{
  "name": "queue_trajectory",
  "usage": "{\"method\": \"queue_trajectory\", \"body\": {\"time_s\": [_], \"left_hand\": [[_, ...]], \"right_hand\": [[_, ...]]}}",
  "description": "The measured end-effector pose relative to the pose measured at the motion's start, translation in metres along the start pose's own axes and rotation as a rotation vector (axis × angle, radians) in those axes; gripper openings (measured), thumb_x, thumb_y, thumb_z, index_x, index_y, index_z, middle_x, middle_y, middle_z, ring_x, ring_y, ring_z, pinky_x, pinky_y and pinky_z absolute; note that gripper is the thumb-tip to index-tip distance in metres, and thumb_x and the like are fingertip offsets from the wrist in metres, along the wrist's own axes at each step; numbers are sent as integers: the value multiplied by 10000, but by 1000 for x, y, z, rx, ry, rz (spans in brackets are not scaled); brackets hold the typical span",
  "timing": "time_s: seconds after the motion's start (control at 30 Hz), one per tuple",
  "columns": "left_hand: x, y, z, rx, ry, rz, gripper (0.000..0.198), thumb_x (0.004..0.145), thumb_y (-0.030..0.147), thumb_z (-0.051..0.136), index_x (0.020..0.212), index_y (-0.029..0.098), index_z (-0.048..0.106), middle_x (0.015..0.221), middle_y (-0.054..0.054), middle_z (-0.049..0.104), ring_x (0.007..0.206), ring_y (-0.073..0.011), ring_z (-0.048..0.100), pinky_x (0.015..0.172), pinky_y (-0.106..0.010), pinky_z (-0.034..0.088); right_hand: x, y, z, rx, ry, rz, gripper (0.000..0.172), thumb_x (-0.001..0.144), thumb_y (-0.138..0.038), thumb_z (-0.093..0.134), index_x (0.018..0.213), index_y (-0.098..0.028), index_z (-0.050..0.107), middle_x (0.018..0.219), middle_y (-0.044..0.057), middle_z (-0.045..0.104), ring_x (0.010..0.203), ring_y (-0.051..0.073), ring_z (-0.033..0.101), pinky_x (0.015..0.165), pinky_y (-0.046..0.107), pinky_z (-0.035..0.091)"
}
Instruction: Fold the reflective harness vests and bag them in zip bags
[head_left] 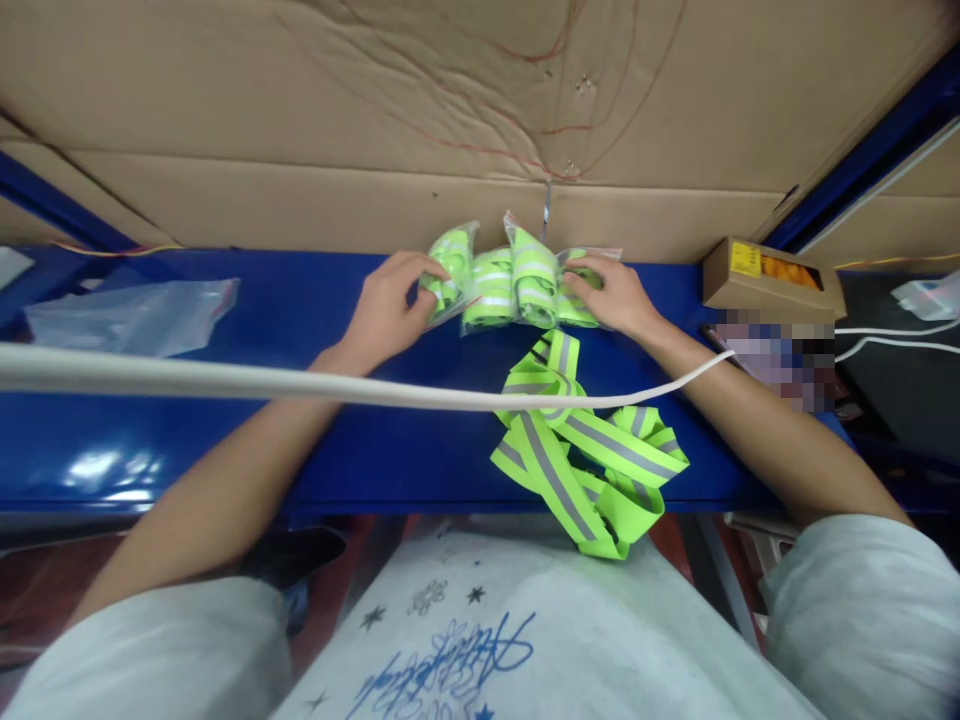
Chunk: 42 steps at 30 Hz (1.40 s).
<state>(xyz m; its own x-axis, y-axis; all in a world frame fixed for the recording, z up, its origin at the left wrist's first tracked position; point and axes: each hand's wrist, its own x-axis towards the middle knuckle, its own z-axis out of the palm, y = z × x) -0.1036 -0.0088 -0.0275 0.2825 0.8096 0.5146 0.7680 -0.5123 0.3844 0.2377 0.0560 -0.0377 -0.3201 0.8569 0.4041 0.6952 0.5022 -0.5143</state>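
Several clear bags of rolled neon-yellow reflective strap stand in a row at the back of the blue table [420, 455]. My left hand [394, 305] grips the leftmost bagged strap [453, 262] between thumb and fingers. At the other end of the row, my right hand [611, 290] has its fingers closed round the rightmost bagged strap [576, 305]. Between them are two more bags, a middle bagged strap [491, 290] and a taller bagged strap [534, 275]. In front lies a loose, tangled reflective strap [559, 470], hanging over the table's near edge.
A white cable [420, 396] crosses the view above the table. Flat clear plastic bags [135, 318] lie at the left. At the back right sits a cardboard box [772, 280] with orange contents, beside a partly blurred-out item [780, 360]. A cardboard wall [337, 200] closes the back.
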Motion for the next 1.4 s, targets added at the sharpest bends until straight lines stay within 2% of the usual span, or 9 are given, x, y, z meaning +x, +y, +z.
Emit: {"method": "queue_trajectory", "body": {"time_s": [0.1,0.2,0.4,0.5,0.6,0.73,0.9,1.1,1.4], "left_hand": [[4,-9,-11,38,76,-157,429,1067,510,441,1150,160,676,1206,-55,697,1221,-214,618,1158,-457,471],[4,-5,-20,81,181,-316,623,1058,694,446,1307,145,603,1378,-86,615,1342,-249,550,1206,-520,423],[-8,33,-16,256,72,-48,659,1011,676,560,1549,297,536,1737,-126,366,1639,-368,316,1329,-662,226],[-13,41,-4,352,-106,66,696,973,601,671,1609,384,488,1810,-83,261,1686,-459,160,1296,-820,21],[-14,48,5,413,-240,214,572,1037,389,609,1600,368,508,1821,-70,228,1704,-430,120,1262,-854,-111],[-1,65,18,482,-352,334,520,1090,235,457,1608,216,511,1791,-155,287,1686,-366,249,1354,-746,43],[23,65,35,596,-474,378,499,1132,389,420,1525,145,605,1705,-210,439,1620,-418,375,1329,-709,223],[9,28,17,502,-446,288,495,1142,418,338,1426,193,674,1698,-150,475,1609,-392,401,1287,-683,300],[-9,-25,-14,445,-415,281,486,1134,482,359,1411,273,700,1697,-75,490,1609,-327,429,1311,-614,287]], "right_hand": [[16,-23,24,75,-31,-45,356,1028,-350,597,1254,-159,795,1352,105,763,1313,283,696,1188,437,498],[35,-51,54,178,-63,-37,335,1034,-333,611,1270,-166,780,1394,98,742,1363,263,663,1244,428,448],[62,-82,89,582,-161,123,428,1045,-361,623,1439,-199,652,1555,83,634,1431,223,608,1248,409,456],[50,-79,75,636,-165,81,414,1062,-366,586,1423,-174,654,1535,103,644,1425,220,606,1254,399,446],[13,-74,40,476,-197,-111,411,1079,-447,569,1341,-165,712,1469,128,677,1416,252,608,1278,446,417],[-60,-79,-15,253,-392,-403,503,1093,-554,549,1430,-212,698,1590,139,592,1542,295,507,1303,504,393],[-128,-102,-46,33,-515,-591,715,1038,-611,642,1616,-201,545,1730,183,415,1656,340,330,1382,585,191],[-132,-85,-33,-44,-608,-471,839,975,-650,717,1680,-284,445,1744,155,399,1629,384,375,1321,673,294],[-96,-24,-28,-71,-417,-244,805,1018,-626,646,1661,-185,444,1651,193,521,1539,389,501,1273,627,392]]}}
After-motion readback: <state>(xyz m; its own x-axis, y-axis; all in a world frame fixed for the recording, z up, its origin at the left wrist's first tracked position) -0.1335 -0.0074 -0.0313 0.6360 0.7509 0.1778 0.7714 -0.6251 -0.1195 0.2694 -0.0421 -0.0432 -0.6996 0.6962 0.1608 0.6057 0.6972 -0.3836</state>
